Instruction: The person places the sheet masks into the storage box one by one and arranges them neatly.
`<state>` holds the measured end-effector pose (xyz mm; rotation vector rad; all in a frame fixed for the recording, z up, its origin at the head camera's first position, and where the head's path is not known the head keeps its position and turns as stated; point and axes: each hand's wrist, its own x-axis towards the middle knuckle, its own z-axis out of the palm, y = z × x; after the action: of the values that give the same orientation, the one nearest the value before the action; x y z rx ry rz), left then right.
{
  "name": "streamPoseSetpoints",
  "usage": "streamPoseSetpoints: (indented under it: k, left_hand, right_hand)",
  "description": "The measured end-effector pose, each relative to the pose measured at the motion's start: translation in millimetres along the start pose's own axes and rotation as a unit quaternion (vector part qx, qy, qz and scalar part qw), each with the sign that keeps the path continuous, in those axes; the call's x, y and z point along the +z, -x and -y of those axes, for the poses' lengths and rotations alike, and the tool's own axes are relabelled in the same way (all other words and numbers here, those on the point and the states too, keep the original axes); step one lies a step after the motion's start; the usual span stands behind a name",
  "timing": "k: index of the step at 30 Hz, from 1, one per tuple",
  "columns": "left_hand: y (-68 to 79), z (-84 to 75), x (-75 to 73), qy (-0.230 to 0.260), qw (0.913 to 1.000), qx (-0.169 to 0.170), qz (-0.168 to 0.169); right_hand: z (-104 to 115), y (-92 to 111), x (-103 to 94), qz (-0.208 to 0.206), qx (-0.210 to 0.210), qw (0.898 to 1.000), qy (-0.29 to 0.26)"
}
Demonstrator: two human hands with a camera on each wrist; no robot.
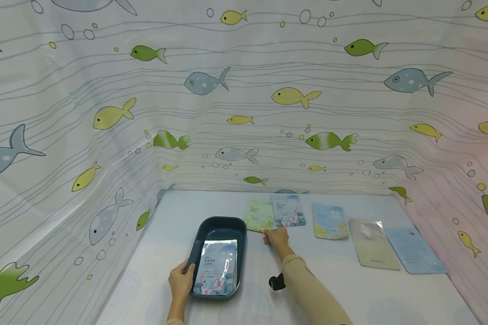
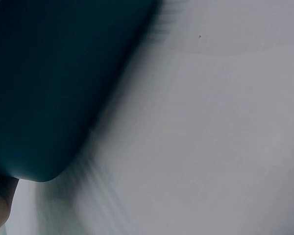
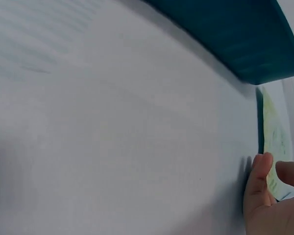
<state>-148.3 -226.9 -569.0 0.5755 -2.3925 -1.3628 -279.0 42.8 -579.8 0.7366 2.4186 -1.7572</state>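
My left hand (image 1: 180, 280) grips the left side wall of a dark blue rectangular tray (image 1: 244, 234), thumb over the rim. Inside the tray, toward its near end, lies a small stack of flat packets; the top one is a blue packet with pink flowers (image 1: 215, 269). To the right of the tray, my right hand (image 1: 277, 238) pinches the near edge of a flat light green floral packet (image 1: 259, 214). In the right wrist view the thumb and fingers (image 3: 258, 183) stand on either side of this green packet (image 3: 277, 137), and its edge is tilted up.
Beside the green packet lies a blue one with pink flowers (image 1: 288, 211). Farther right are a light blue packet with yellow flowers (image 1: 330, 221), a beige packet with a silvery top (image 1: 374, 246) and a plain blue one (image 1: 415, 250). A fish-print curtain (image 1: 268, 135) encloses the white table (image 1: 166, 225).
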Motion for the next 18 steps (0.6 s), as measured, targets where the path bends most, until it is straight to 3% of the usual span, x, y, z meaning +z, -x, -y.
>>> streamPoseSetpoints:
  k: [3,9,18]
  left_hand:
    - [1.2,-1.0,0.0,0.000,1.0000,0.000,0.004]
    - [2.1,0.2,0.2,0.001,1.0000,0.005,0.005]
    - [1.1,2.6,0.5,0.000,1.0000,0.003,0.002]
  right_hand:
    - [-1.0,-2.8,0.4,0.010,0.038,0.998,-0.048]
    - [-4.4,-8.4,-3.0,0.030,0.093,0.983,-0.153]
    - [-5.7,-14.4,1.5,0.036,0.112,0.980,-0.162]
